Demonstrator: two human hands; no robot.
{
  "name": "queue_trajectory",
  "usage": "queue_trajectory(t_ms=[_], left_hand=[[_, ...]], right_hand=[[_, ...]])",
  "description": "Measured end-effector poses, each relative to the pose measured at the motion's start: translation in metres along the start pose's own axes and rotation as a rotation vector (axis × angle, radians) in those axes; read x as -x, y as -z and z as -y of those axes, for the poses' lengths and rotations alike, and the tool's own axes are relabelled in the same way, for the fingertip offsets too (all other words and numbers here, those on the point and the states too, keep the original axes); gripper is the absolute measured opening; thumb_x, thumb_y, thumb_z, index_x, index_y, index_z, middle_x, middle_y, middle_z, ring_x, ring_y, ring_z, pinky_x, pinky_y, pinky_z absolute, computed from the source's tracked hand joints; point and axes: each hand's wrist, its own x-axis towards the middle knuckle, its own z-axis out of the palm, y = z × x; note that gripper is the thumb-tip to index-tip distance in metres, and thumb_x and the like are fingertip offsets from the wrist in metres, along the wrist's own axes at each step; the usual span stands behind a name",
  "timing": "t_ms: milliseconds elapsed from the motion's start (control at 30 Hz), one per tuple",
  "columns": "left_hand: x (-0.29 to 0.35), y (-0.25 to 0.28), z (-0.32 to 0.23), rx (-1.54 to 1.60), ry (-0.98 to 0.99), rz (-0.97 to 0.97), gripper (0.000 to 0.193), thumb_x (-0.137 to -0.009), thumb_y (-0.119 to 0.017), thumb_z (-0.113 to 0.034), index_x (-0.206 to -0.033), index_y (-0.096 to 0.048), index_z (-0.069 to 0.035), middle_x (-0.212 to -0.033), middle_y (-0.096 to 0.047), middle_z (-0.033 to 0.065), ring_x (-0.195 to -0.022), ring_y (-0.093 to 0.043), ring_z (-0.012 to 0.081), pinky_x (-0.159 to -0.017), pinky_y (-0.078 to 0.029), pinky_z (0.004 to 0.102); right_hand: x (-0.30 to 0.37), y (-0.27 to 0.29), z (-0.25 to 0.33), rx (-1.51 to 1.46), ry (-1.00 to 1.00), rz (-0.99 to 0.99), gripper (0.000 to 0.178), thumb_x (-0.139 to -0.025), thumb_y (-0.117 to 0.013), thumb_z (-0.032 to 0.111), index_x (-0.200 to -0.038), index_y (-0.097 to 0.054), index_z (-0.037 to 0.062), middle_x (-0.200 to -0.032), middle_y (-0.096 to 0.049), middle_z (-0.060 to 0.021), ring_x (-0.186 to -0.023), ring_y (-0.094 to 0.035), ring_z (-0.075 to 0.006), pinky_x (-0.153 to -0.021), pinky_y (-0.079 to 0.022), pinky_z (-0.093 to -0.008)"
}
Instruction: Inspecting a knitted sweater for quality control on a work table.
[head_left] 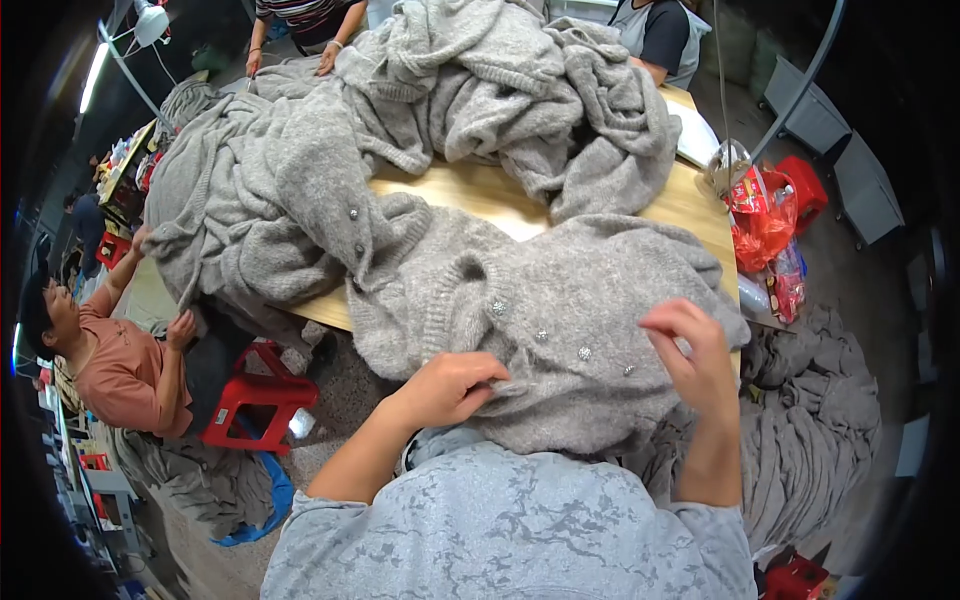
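Grey cardigan point(610, 280) on the near part of the table point(470, 188). Left hand point(450, 388): fingers curled at the button front, grip indistinct. Right hand point(695, 355): at the right side, fingers half bent; whether they hold anything cannot be told.

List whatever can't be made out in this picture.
All in the head view:
Right hand: whether its fingertips hold anything thin; too small to tell.
Left hand: its grip on the fabric, hidden by its own back and the folds.
Grey cardigan: its underside, hidden by its upper layer.
Person in stripes: head, cut off by the top edge.
Red plastic bag: most contents, hidden by the crumpled plastic.
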Motion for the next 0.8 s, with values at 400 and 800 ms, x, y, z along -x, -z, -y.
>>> queue_trajectory(t_ms=[400,800], left_hand=[[0.013,-0.007,-0.001,-0.044,0.124,-0.113,0.023,-0.070,-0.058,0.003,-0.093,-0.059,-0.001,-0.084,-0.059,0.0120,-0.075,-0.059,0.0291,-0.064,-0.047,0.0336],[-0.009,-0.016,0.019,-0.149,0.091,-0.442,0.024,-0.066,-0.057,0.008,-0.088,-0.058,0.000,-0.093,-0.057,0.0129,-0.073,-0.057,0.0252,-0.065,-0.046,0.0285]], right_hand=[[-0.078,-0.132,-0.027,-0.263,-0.165,0.324,0.015,-0.079,-0.064,0.007,-0.092,-0.067,-0.0001,-0.082,-0.062,-0.0086,-0.073,-0.059,-0.0146,-0.065,-0.048,-0.0270],[-0.078,-0.142,-0.017,-0.256,-0.185,0.434,0.008,-0.076,-0.067,0.008,-0.079,-0.065,0.0002,-0.071,-0.063,-0.0047,-0.065,-0.057,-0.0108,-0.060,-0.046,-0.0266]])
